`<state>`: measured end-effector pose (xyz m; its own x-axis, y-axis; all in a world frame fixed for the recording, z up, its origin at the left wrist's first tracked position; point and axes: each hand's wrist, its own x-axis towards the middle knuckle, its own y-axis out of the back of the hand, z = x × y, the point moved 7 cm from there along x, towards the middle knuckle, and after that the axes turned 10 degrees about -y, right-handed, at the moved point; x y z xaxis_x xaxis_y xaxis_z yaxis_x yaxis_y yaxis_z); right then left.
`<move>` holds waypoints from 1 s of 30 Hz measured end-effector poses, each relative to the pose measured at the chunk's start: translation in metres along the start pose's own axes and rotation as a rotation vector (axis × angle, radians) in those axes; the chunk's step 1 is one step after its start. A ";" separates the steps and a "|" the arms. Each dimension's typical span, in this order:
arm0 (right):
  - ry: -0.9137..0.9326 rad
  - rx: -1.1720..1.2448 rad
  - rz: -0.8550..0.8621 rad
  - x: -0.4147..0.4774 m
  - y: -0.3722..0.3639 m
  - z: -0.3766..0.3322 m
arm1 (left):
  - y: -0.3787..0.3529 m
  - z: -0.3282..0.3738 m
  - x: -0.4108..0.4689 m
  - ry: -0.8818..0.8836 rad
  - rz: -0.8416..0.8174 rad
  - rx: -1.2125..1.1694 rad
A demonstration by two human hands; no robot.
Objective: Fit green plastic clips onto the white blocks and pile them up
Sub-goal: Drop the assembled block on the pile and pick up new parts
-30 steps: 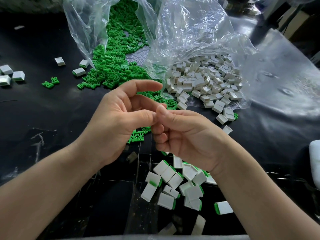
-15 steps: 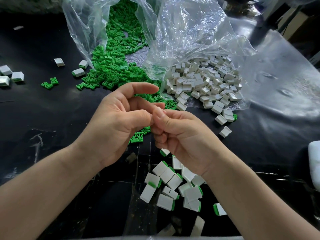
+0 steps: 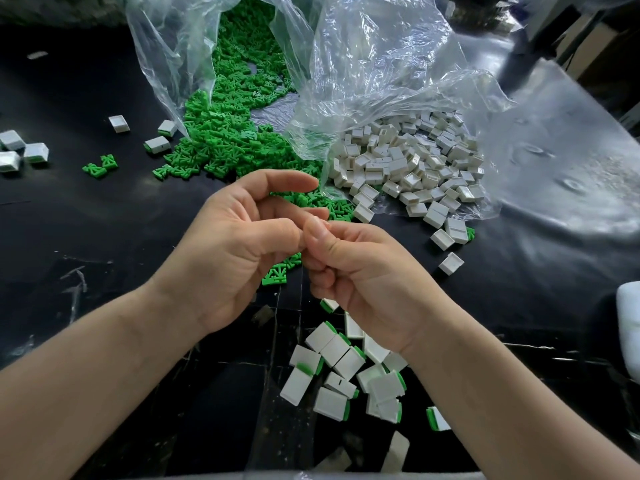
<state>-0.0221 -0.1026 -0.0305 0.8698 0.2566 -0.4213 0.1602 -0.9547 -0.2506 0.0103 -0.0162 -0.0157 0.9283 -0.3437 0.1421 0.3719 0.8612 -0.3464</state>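
1. Pressed together at the fingertips, the left hand point(image 3: 228, 251) and right hand point(image 3: 360, 271) are curled; whatever is pinched is hidden, so neither hold can be confirmed.
2. The hands are probably joined so that a clip is pushed into a block.
3. Small green plastic clips point(image 3: 235, 140) are heaped beyond the grip, with hollow white plastic blocks point(image 3: 408, 168) beyond and to its right.
4. Clipped white blocks point(image 3: 339, 368) are piled nearer than the grip, long axes mixed; the heading of any held piece cannot be told.

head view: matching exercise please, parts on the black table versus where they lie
1 loose green plastic clips heap
2 bare white plastic blocks heap
3 pile of white blocks with green clips fitted
4 two stray green clips
A nearest the person
B mouth of left clear plastic bag
C mouth of right clear plastic bag
D apart, far left
Pairs: 1-B, 2-C, 3-A, 4-D
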 end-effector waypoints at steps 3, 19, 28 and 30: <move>0.001 0.002 0.000 0.000 0.000 0.000 | 0.000 -0.001 0.000 0.005 0.000 -0.005; 0.034 -0.620 0.314 0.001 0.037 -0.019 | 0.008 0.003 0.001 -0.011 0.061 0.110; 0.197 -1.100 0.823 0.015 0.082 -0.032 | -0.027 -0.015 -0.019 0.203 -0.328 0.358; 0.189 -1.118 0.824 0.017 0.082 -0.030 | -0.019 -0.013 -0.015 0.193 -0.243 0.368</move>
<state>0.0200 -0.1814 -0.0322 0.9292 -0.3676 0.0388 -0.2161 -0.4549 0.8639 -0.0108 -0.0323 -0.0231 0.8113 -0.5845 -0.0089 0.5845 0.8108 0.0316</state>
